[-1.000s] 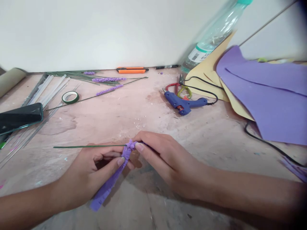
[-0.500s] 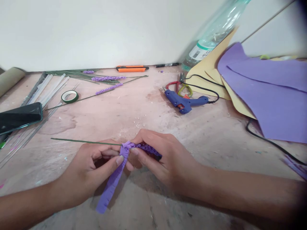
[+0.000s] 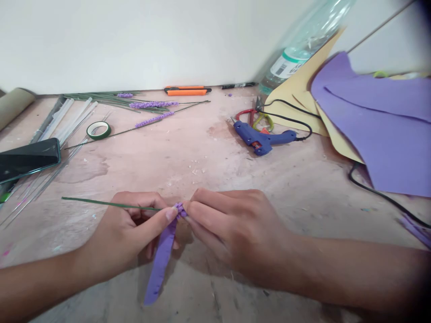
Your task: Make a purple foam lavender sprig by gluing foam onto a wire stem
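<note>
My left hand (image 3: 134, 224) is closed, its thumb pressing a fringed purple foam strip (image 3: 161, 264) against a thin green stem (image 3: 101, 203). The strip's free end hangs down toward me, and the stem points out to the left across my fingers. My right hand (image 3: 232, 220) is closed on the purple wrapped part (image 3: 182, 209) of the flower stem, where the strip winds round it. Most of that wrapped length is hidden behind my right fingers.
A blue glue gun (image 3: 261, 137) lies near scissors (image 3: 249, 115). Purple foam sheets (image 3: 380, 134) and a bottle (image 3: 296, 54) are at right. Farther back lie finished purple stems (image 3: 153, 119), green tape (image 3: 98, 130) and an orange cutter (image 3: 187, 90); a phone (image 3: 30, 159) is at left.
My right hand has rolled over the wrapped part, now covering it. My left thumb has moved up to where the strip meets the stem, and the hanging strip has turned slightly.
</note>
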The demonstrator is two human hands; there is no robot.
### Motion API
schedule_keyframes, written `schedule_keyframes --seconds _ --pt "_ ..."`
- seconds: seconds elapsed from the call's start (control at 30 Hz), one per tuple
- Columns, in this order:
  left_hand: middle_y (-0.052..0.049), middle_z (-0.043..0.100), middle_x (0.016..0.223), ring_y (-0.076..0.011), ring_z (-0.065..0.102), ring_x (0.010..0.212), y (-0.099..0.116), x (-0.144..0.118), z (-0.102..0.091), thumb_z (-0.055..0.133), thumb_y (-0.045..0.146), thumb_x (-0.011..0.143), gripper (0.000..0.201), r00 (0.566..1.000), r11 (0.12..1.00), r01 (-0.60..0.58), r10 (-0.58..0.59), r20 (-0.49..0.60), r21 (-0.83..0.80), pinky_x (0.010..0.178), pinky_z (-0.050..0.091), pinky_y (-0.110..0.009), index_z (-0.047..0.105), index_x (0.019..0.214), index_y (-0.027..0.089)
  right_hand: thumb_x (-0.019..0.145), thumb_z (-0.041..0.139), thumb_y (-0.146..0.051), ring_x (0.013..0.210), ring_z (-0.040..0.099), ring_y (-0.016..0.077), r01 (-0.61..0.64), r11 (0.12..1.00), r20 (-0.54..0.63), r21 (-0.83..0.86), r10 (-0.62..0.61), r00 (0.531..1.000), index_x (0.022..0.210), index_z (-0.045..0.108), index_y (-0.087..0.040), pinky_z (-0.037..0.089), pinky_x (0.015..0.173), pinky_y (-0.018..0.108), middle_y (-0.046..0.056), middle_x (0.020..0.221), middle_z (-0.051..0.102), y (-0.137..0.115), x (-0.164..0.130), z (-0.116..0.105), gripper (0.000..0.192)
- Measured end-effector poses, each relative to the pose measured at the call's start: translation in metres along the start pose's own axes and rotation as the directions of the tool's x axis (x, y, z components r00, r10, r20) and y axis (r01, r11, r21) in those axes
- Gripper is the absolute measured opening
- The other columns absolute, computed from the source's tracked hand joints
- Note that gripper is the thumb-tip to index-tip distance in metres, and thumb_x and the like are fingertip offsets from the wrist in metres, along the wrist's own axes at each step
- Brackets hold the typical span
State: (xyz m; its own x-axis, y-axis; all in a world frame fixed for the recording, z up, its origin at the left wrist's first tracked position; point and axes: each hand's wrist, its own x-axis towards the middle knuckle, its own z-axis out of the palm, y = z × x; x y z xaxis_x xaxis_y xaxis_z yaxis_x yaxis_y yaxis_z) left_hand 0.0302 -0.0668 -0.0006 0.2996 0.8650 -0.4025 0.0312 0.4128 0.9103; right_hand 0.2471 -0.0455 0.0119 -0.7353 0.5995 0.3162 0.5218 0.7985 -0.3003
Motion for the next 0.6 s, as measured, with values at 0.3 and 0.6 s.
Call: schedule_keyframes --seconds 0.3,0.6 --pt "-0.005 0.070 0.057 -0.0119 0.059 0.045 0.0099 -0.0044 0.0027 0.081 0.043 0.080 0.039 0.993 0.977 0.098 -0.083 0.083 -0.188 0.042 0.044 -0.018 0.061 0.063 0.016 0.102 0.042 -0.011 0.063 0.055 0.0131 0.131 0.980 -0.120 -0.147 -0.149 0.982 0.089 0.061 -0.020 0.038 0.058 0.031 -0.001 0.078 0.065 -0.0024 0.0015 -0.0071 0.025" --pt "-0.005 0.072 0.065 -0.0152 0.063 0.057 0.0080 -0.0074 -0.0030 0.074 0.035 0.086 0.028 0.994 0.982 0.006 0.014 0.105 -0.191 0.052 0.045 -0.023 0.063 0.067 0.017 0.099 0.051 -0.018 0.080 0.061 0.0191 0.151 0.982 -0.255 -0.109 -0.175 0.951 0.101 0.066 -0.020 0.052 0.067 0.035 0.005 0.091 0.073 -0.0019 0.0016 -0.0031 0.015"
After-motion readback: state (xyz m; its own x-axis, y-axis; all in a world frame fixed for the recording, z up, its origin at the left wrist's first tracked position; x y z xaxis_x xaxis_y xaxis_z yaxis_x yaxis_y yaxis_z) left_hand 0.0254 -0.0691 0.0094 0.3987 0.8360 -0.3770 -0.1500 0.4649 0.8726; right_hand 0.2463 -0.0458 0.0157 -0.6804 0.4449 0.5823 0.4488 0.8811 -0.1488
